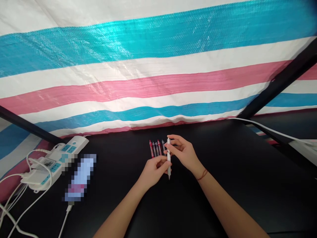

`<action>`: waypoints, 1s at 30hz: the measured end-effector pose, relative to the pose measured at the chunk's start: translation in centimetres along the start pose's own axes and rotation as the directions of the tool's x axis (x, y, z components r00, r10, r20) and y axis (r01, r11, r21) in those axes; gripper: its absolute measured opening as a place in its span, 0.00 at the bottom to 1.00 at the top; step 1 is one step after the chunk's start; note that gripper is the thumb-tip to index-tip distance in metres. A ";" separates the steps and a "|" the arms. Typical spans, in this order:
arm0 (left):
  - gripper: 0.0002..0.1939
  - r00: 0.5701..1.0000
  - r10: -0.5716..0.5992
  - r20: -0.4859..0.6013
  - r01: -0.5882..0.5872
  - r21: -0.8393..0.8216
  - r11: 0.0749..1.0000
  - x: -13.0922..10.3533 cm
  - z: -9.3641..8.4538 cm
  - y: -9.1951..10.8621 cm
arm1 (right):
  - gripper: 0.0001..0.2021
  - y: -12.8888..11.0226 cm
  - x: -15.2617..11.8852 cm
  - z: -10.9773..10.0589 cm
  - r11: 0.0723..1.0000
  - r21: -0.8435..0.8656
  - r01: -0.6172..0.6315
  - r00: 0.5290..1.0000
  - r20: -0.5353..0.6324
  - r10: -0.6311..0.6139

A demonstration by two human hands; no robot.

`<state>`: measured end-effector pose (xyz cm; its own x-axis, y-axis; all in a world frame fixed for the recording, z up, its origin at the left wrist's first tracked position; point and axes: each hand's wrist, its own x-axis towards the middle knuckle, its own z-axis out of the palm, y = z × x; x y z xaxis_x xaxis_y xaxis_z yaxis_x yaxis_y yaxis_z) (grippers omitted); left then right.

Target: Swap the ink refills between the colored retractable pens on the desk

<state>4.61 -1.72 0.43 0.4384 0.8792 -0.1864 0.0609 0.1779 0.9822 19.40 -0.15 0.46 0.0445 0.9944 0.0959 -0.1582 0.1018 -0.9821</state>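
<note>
A white pen (168, 155) stands nearly upright in the picture, its tip toward me, held between both hands over the black table. My left hand (156, 169) pinches its lower part between thumb and fingers. Around the upper end, the thumb and fingers of my right hand (182, 150) are closed on the same pen. Just behind the hands, several pens (155, 148) lie side by side in a row, some with red parts and some dark. My hands hide the lower ends of some of them.
On the left, a white power strip (55, 163) with plugged-in white cables lies on the black table (111, 205). A pixelated phone (80, 178) on a charging cable is beside it. Behind hangs a striped tarp (148, 82), with a dark slanted bar (279, 79) at right.
</note>
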 end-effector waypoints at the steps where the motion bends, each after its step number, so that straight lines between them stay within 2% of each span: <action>1: 0.14 1.000 0.003 -0.004 -0.003 0.004 1.000 0.0 0.0 0.0 | 0.20 0.0 0.0 0.0 1.000 0.003 -0.002 1.000 0.003 0.002; 22: 0.13 1.000 -0.019 -0.019 0.018 -0.040 0.999 0.1 -0.1 0.0 | 0.21 0.0 0.2 -0.2 0.997 0.061 -0.054 0.999 -0.004 0.054; 30: 0.13 0.999 -0.031 -0.020 0.030 -0.043 0.999 0.1 0.0 0.0 | 0.21 0.2 0.1 0.0 0.998 0.061 -0.016 1.000 -0.020 0.017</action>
<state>4.63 -1.65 0.37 0.4182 0.8821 -0.2170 0.0350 0.2231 0.9742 19.40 -0.05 0.28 0.0615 0.9952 0.0762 -0.2185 0.0879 -0.9719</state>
